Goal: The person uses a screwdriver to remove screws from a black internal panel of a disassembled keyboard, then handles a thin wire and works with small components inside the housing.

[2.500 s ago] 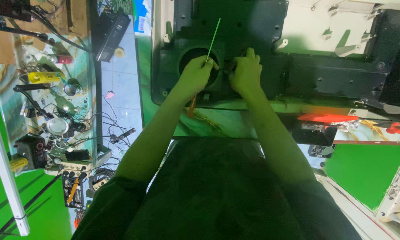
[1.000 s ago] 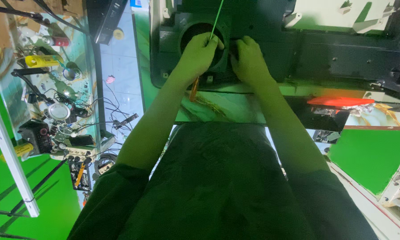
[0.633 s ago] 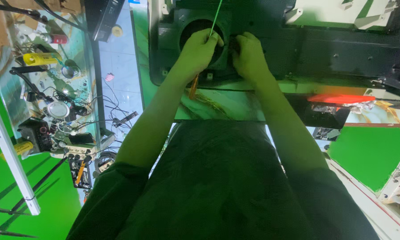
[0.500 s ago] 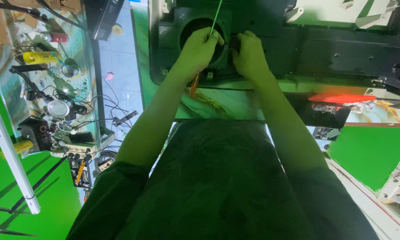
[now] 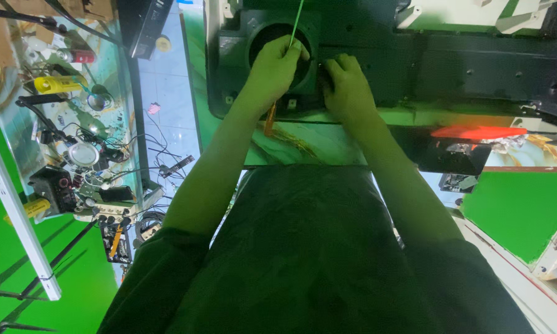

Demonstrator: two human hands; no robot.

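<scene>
Left hand (image 5: 273, 69) grip closed on thin green rod (image 5: 297, 21) over round opening (image 5: 280, 38) of black housing (image 5: 452, 68); right hand (image 5: 348, 86) grip pinching small part, unidentifiable, on housing.

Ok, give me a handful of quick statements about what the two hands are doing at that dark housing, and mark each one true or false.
1. The left hand pinches a thin green rod. True.
2. The rod rises over the round opening in the dark housing. True.
3. The right hand lies flat on the green panel. False: it is curled against the housing beside the left hand.
4. The red tool is in the right hand. False: it lies on the bench, away from both hands.
5. A side table holds wires and parts. True.
</scene>
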